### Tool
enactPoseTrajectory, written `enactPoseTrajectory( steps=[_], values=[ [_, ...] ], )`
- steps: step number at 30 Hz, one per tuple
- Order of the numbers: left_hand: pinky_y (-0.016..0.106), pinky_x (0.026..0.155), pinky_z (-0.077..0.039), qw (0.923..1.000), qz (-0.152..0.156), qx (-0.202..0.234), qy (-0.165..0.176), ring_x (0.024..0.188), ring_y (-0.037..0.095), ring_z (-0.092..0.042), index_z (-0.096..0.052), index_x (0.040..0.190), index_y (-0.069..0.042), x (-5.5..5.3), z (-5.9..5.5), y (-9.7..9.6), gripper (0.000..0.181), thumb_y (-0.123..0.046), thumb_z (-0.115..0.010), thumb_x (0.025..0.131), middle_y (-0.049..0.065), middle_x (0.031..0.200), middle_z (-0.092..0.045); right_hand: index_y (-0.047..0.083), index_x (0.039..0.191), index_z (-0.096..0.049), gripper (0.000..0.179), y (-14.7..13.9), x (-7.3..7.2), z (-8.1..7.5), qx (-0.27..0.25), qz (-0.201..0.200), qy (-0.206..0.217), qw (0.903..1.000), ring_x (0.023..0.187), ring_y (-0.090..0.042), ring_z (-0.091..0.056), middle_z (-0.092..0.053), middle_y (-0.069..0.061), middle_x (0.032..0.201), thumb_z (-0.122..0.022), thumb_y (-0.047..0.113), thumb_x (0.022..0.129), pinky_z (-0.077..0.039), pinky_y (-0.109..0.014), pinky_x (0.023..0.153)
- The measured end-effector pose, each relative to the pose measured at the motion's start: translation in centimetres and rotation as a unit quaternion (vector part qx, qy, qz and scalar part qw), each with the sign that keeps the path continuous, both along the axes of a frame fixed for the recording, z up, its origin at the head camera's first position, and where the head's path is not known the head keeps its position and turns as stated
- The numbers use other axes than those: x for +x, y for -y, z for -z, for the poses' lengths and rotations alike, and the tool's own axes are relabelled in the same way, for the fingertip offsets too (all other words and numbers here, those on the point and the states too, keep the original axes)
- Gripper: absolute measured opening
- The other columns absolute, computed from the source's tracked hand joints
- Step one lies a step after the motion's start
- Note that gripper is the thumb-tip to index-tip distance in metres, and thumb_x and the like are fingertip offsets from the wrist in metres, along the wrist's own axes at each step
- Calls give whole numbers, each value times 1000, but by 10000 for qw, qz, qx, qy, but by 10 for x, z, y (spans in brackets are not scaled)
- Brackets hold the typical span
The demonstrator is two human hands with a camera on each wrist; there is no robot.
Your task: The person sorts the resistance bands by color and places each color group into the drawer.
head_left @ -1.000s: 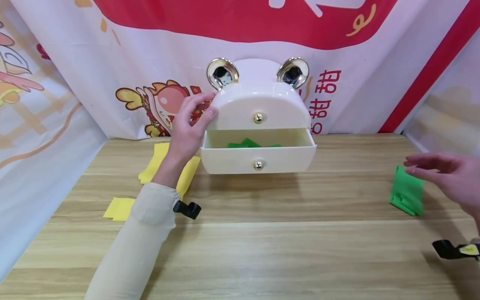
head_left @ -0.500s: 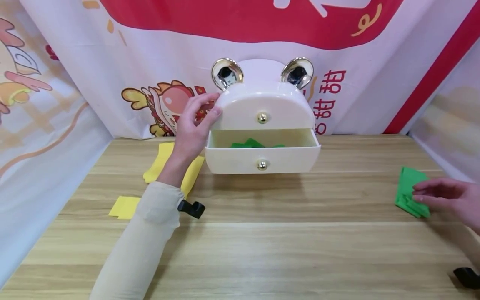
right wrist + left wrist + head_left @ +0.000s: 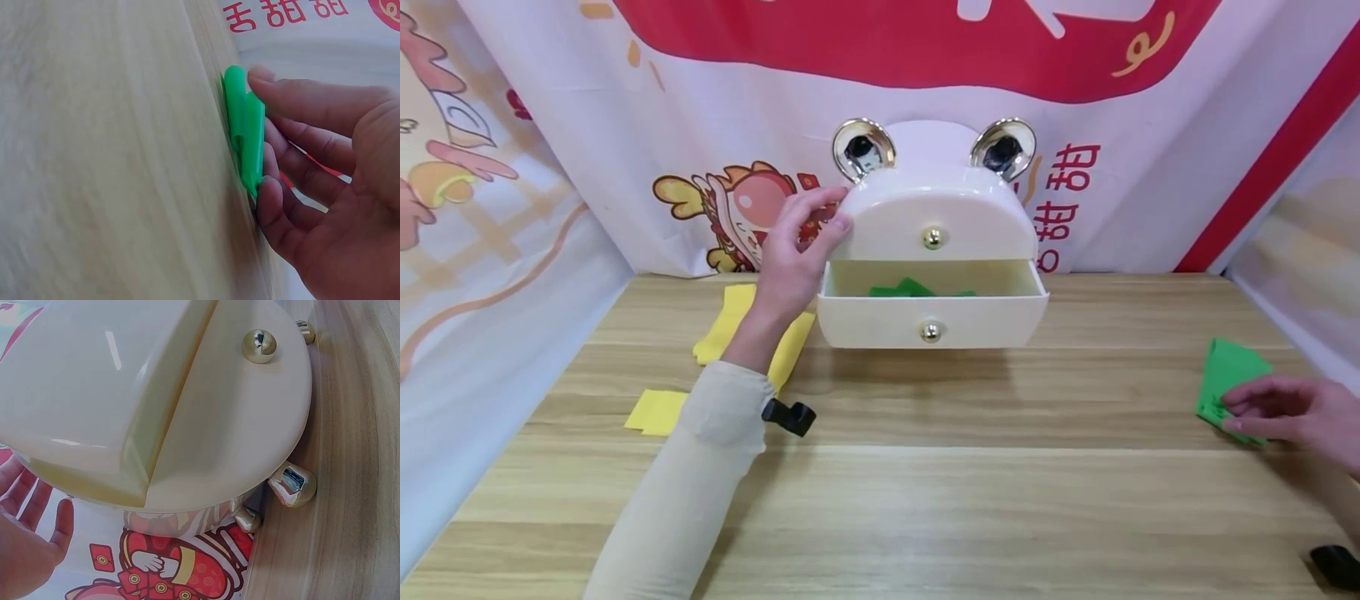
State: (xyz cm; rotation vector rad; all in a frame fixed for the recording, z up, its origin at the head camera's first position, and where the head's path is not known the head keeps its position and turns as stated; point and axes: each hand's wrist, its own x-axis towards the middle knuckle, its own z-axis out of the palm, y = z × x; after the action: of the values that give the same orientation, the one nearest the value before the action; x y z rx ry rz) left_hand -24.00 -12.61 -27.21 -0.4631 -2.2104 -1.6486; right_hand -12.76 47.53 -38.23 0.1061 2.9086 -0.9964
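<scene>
A makeshift, cloth-screened work corner: printed hangings (image 3: 760,100) rise behind the left hand (image 3: 792,260) and on either side of it, around a wood-grain table (image 3: 925,492); the wider building is unclear.

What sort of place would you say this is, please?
Probably a staged tabletop booth: printed curtains hang around three sides of a wood-grain table bearing a white drawer cabinet.

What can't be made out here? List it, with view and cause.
Head view, whatever lies behind the upper front: it is closed.
Head view, bottoms of the green pieces: hidden by the front of the open drawer.
Head view, part of the yellow sheets: behind the left forearm.
Head view, part of the green sheet: behind the right hand.
</scene>
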Motion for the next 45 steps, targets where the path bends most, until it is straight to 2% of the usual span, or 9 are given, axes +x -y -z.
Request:
enactPoseTrajectory(
  steps=[4, 11, 16, 21, 27, 31, 38, 42, 45],
  values=[
    [42, 107, -54, 10000, 7, -19, 0, 131, 17, -54, -62, 147, -23, 0, 1, -2, 46, -40, -62, 105, 0, 149, -54, -5, 115, -72, 45, 2, 1, -1, 481, -34, 61, 9988, 73, 5, -58, -68, 19, 84, -90, 24, 86, -51, -26, 58],
    [42, 106, -54, 10000, 9, -28, -24, 131, 17, -54, -62, 147, -23, 0, 2, -3, 46, -40, -62, 105, 1, 149, -54, -4, 113, -74, 42, 3, 2, -4, 595, 58, 149, 9981, 71, 5, -57, -70, 18, 82, -88, 26, 87, -50, -27, 57],
    [41, 106, -54, 10000, 16, -24, -17, 131, 17, -54, -62, 147, -23, -1, 3, -3, 46, -41, -62, 105, 0, 149, -54, 2, 103, -79, 26, 5, 4, -6, 500, 78, -39, 9987, 70, 7, -58, -70, 24, 78, -88, 20, 87, -47, -26, 57],
    [43, 106, -55, 10000, 55, 28, -9, 131, 17, -54, -62, 147, -23, 0, 2, -4, 46, -40, -63, 104, 1, 149, -54, 17, 93, -83, 7, 7, 6, -12, 336, 106, -285, 9990, 69, 8, -57, -69, 31, 77, -87, 17, 87, -47, -24, 56],
    [43, 107, -55, 10000, 37, 7, -28, 131, 17, -54, -62, 147, -22, 0, 2, -3, 46, -41, -63, 104, 1, 149, -54, 37, 88, -81, 21, 15, 3, -31, -154, 327, -626, 9974, 74, 15, -53, -64, 42, 81, -81, 17, 94, -45, -18, 60],
    [42, 106, -55, 10000, 46, 4, -44, 131, 17, -54, -62, 147, -22, 0, 1, -3, 46, -40, -62, 104, 1, 149, -54, 40, 95, -81, 21, 26, 0, -45, -345, 474, -699, 9958, 78, 18, -52, -60, 49, 85, -77, 20, 98, -44, -15, 64],
    [41, 105, -53, 10000, -5, -44, -28, 131, 17, -54, -62, 147, -22, 0, 0, 0, 46, -41, -62, 104, 0, 150, -53, 37, 114, -81, 16, 54, -5, -63, -717, 731, -845, 9911, 91, 14, -48, -63, 46, 87, -73, 30, 101, -36, -13, 72],
    [42, 106, -53, 10000, -28, -58, -23, 131, 17, -54, -62, 147, -23, 0, 0, 1, 47, -41, -62, 104, 0, 151, -53, 34, 126, -78, 27, 73, -7, -75, -767, 961, -801, 9892, 98, 5, -44, -61, 46, 91, -71, 41, 101, -35, -19, 75],
    [42, 106, -54, 10000, -3, -43, -31, 131, 17, -54, -62, 147, -23, 0, 0, 1, 47, -41, -62, 104, 0, 151, -53, 35, 129, -77, 33, 88, -8, -83, -758, 1142, -773, 9875, 101, 2, -44, -60, 46, 91, -70, 49, 100, -37, -20, 75]
  ],
)
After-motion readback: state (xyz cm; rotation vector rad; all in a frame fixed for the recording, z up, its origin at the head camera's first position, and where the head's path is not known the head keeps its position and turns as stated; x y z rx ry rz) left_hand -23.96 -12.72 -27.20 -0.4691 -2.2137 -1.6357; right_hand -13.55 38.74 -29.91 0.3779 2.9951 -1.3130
